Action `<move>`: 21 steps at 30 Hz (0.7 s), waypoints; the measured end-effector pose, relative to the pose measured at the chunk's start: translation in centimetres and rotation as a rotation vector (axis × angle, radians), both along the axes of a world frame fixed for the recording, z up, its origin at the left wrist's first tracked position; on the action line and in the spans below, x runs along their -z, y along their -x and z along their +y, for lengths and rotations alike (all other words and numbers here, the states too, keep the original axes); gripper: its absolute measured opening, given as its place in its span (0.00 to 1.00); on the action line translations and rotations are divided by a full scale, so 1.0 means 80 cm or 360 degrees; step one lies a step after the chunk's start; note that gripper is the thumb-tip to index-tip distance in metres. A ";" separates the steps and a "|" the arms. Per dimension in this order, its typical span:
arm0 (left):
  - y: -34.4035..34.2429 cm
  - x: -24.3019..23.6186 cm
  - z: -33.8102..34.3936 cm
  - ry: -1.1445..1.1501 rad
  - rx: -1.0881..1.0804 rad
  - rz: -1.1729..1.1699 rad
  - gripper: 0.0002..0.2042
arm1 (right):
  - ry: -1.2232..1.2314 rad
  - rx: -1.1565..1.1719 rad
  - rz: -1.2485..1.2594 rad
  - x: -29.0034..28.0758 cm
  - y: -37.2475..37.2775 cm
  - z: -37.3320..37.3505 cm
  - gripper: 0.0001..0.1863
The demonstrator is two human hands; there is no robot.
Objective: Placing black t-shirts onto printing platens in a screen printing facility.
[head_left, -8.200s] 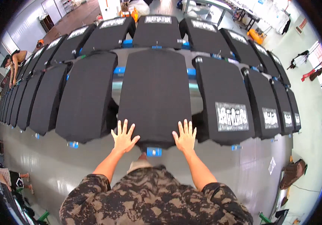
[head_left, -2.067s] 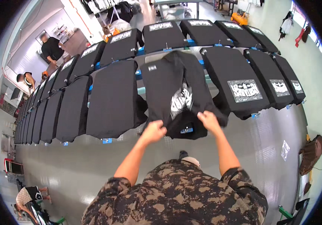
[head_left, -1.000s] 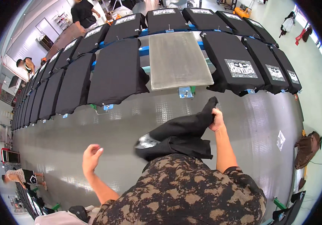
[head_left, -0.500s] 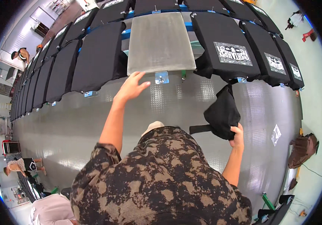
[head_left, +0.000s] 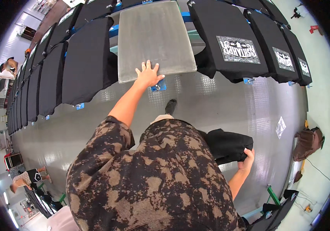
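Five spread fingers of the left hand [head_left: 148,78] lie over the near edge of a grey board [head_left: 155,38]. The right hand [head_left: 246,160] has its fingers clamped on a bunched black cloth [head_left: 229,145], held above the floor [head_left: 211,111] beside the person's mottled shirt [head_left: 153,169], well apart from the board. Black shirts [head_left: 88,57] flank the board, the nearest rightward one bearing a white print [head_left: 238,50].

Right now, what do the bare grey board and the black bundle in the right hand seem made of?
Bare grey board: perhaps metal, dull and worn, from its flat, faintly streaked face; a coated panel is possible. Black bundle: soft, matte cloth, by its folds; the fibre can't be told.
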State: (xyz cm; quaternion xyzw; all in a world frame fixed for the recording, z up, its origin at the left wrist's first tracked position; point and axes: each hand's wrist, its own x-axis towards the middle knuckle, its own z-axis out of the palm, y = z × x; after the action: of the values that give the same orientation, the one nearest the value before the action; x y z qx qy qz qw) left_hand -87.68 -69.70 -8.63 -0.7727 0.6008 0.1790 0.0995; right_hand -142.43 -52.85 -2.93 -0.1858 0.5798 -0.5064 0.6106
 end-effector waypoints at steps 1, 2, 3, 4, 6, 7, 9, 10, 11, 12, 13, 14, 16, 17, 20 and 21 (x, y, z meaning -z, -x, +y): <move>-0.003 -0.001 0.005 0.0014 0.0082 -0.0021 0.35 | -0.0030 0.0044 0.0010 -0.002 -0.008 -0.006 0.25; -0.008 -0.002 0.011 -0.0009 0.0161 -0.0035 0.34 | -0.0027 0.0004 -0.0023 -0.006 -0.017 -0.012 0.23; -0.014 -0.004 0.015 -0.0034 0.0234 -0.0043 0.34 | -0.0040 -0.0029 -0.0057 -0.010 -0.025 -0.022 0.22; -0.023 -0.007 0.016 -0.0078 0.0290 0.0017 0.33 | -0.0026 -0.0089 -0.0132 -0.015 -0.032 -0.034 0.20; -0.037 -0.010 0.010 -0.0105 0.0256 0.0138 0.33 | -0.0057 -0.0120 -0.0040 -0.025 -0.046 -0.058 0.20; -0.042 -0.010 0.006 -0.0105 0.0265 0.0157 0.33 | -0.0052 -0.0144 -0.0035 -0.030 -0.053 -0.068 0.20; -0.040 -0.006 -0.004 0.0144 0.0181 0.0224 0.34 | -0.0064 -0.0176 0.0038 -0.040 -0.064 -0.086 0.20; -0.037 -0.004 -0.008 0.0230 0.0135 0.0230 0.34 | -0.0061 -0.0223 0.0030 -0.045 -0.068 -0.093 0.20; -0.032 -0.001 -0.008 0.0228 0.0165 0.0180 0.34 | -0.0051 -0.0282 -0.0002 -0.050 -0.073 -0.097 0.20; -0.025 0.001 -0.007 0.0193 0.0187 0.0123 0.35 | -0.0063 -0.0272 0.0042 -0.054 -0.077 -0.100 0.21; -0.020 0.001 -0.004 0.0135 0.0209 0.0107 0.35 | -0.0066 -0.0275 0.0065 -0.058 -0.082 -0.100 0.22; -0.020 0.000 0.001 0.0140 0.0249 0.0077 0.34 | -0.0067 -0.0278 0.0088 -0.062 -0.086 -0.101 0.22; -0.023 -0.004 0.008 0.0053 0.0359 0.0083 0.34 | -0.0056 -0.0161 0.0135 -0.068 -0.095 -0.097 0.24; -0.027 -0.007 0.009 -0.0033 0.0407 0.0093 0.33 | -0.0050 -0.0104 0.0158 -0.071 -0.100 -0.094 0.24; -0.042 -0.013 -0.002 -0.0007 0.0373 0.0268 0.31 | -0.0061 -0.0022 0.0212 -0.077 -0.109 -0.087 0.26; -0.045 -0.012 -0.008 0.0070 0.0359 0.0257 0.31 | -0.0089 -0.0022 0.0201 -0.079 -0.110 -0.087 0.26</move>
State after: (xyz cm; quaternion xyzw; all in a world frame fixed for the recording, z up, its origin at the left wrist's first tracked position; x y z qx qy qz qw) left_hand -84.12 -70.31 -7.64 -0.6854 0.6936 0.2150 0.0533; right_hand -133.63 -59.79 3.36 -0.2044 0.6297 -0.4732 0.5813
